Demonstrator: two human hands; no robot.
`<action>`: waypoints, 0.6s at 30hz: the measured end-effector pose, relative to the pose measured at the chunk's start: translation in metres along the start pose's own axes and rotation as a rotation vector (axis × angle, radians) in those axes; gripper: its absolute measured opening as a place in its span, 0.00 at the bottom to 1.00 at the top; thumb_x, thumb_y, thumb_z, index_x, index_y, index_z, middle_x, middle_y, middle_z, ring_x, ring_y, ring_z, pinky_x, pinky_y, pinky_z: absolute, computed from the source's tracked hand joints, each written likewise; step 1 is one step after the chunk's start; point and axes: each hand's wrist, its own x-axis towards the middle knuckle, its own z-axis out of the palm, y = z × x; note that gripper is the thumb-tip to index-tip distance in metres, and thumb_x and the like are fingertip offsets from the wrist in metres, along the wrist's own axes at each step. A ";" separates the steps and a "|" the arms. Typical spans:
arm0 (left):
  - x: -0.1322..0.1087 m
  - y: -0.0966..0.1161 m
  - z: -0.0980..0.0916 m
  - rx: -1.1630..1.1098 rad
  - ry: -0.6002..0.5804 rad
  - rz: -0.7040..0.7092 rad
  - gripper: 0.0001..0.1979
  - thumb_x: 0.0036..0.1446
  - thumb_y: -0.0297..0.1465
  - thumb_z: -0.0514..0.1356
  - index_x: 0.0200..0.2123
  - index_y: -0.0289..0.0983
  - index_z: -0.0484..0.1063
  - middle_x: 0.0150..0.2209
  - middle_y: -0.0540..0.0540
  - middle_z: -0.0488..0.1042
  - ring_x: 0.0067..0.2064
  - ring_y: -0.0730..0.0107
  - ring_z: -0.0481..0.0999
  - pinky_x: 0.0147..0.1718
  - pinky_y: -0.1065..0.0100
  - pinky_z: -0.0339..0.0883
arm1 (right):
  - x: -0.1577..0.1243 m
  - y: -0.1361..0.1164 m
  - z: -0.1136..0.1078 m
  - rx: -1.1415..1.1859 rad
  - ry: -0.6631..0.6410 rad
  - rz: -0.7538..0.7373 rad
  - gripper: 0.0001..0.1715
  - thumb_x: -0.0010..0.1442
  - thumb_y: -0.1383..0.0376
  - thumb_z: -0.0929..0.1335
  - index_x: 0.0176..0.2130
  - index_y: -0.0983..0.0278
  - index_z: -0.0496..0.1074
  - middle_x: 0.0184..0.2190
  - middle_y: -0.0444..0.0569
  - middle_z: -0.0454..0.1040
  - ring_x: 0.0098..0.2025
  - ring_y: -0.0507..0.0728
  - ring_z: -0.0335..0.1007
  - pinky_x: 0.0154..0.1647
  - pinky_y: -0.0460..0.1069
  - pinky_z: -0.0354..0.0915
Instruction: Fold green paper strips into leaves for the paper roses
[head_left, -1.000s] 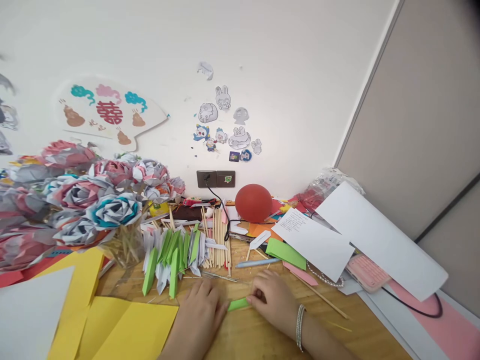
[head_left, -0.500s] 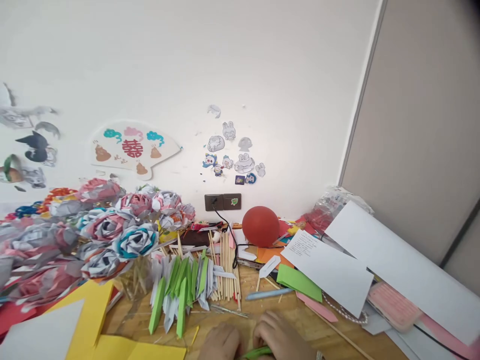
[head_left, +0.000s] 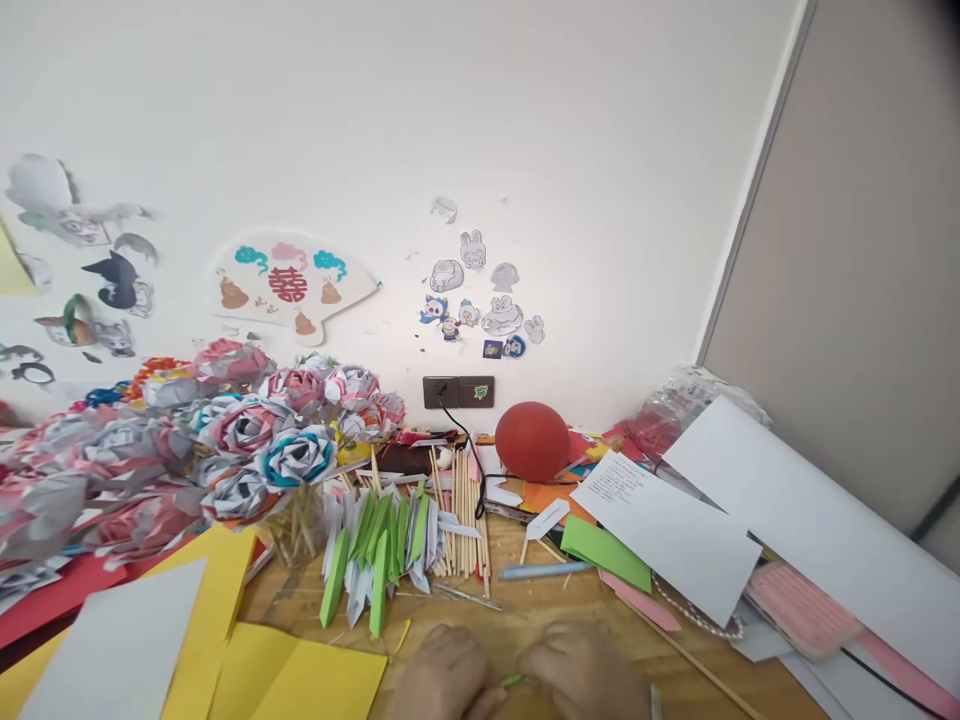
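At the bottom edge, my left hand (head_left: 444,672) and my right hand (head_left: 583,668) face each other low over the wooden table. Between them shows a small bit of green paper (head_left: 513,680); the hands cover the rest. The fingers of both hands are curled in on the paper, the right ones slightly blurred. Just beyond my left hand lies a pile of folded green and white paper strips (head_left: 380,585). A pale blue pen-like stick (head_left: 545,571) lies beyond my right hand.
Yellow paper (head_left: 307,680) spreads to the left, below a cluster of paper flowers (head_left: 296,457). Wooden sticks (head_left: 469,520) and a red balloon (head_left: 532,441) are near the wall. Rightward lie green folded paper (head_left: 606,553), a written sheet (head_left: 667,545) and a long stick (head_left: 701,670).
The view has shifted, so the scene sits a little further right and higher. My right hand has moved away from my left, and less of the green paper shows.
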 end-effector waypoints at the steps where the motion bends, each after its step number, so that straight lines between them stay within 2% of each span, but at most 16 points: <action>1: 0.000 -0.001 -0.001 -0.044 -0.028 -0.053 0.20 0.64 0.39 0.47 0.21 0.38 0.63 0.21 0.50 0.70 0.25 0.72 0.69 0.25 0.73 0.57 | 0.000 -0.001 -0.004 0.035 -0.027 0.009 0.33 0.69 0.59 0.46 0.28 0.63 0.70 0.18 0.44 0.69 0.21 0.51 0.62 0.22 0.46 0.53; 5: -0.001 -0.007 -0.003 -0.162 -0.154 -0.201 0.15 0.59 0.33 0.56 0.20 0.37 0.63 0.22 0.51 0.70 0.26 0.73 0.70 0.25 0.75 0.58 | 0.000 0.000 -0.016 0.146 -0.113 0.089 0.27 0.68 0.58 0.51 0.35 0.63 0.71 0.26 0.47 0.75 0.28 0.53 0.68 0.28 0.46 0.58; 8: 0.001 -0.007 -0.005 -0.193 -0.230 -0.255 0.12 0.55 0.29 0.59 0.21 0.37 0.64 0.23 0.52 0.70 0.27 0.73 0.70 0.26 0.76 0.58 | -0.003 0.003 -0.021 0.200 -0.140 0.168 0.28 0.68 0.58 0.50 0.35 0.63 0.72 0.27 0.48 0.76 0.29 0.54 0.69 0.31 0.46 0.60; 11: 0.003 -0.004 -0.011 -0.216 -0.255 -0.301 0.11 0.56 0.28 0.58 0.22 0.37 0.66 0.24 0.51 0.71 0.27 0.73 0.70 0.26 0.76 0.59 | -0.005 0.005 -0.025 0.267 -0.139 0.202 0.28 0.68 0.56 0.50 0.35 0.62 0.72 0.28 0.48 0.76 0.30 0.54 0.70 0.33 0.46 0.61; 14: 0.005 0.000 -0.016 -0.216 -0.257 -0.282 0.10 0.58 0.27 0.55 0.24 0.37 0.67 0.26 0.50 0.73 0.29 0.73 0.72 0.29 0.76 0.61 | -0.005 0.006 -0.029 0.334 -0.137 0.272 0.28 0.67 0.54 0.51 0.34 0.62 0.72 0.29 0.48 0.76 0.31 0.54 0.71 0.33 0.45 0.62; 18: 0.005 0.004 -0.015 -0.119 -0.283 -0.280 0.07 0.57 0.25 0.56 0.27 0.38 0.69 0.26 0.51 0.75 0.30 0.72 0.73 0.29 0.77 0.63 | -0.006 0.006 -0.030 0.344 -0.172 0.333 0.27 0.66 0.54 0.52 0.33 0.61 0.72 0.27 0.48 0.76 0.30 0.55 0.72 0.32 0.46 0.63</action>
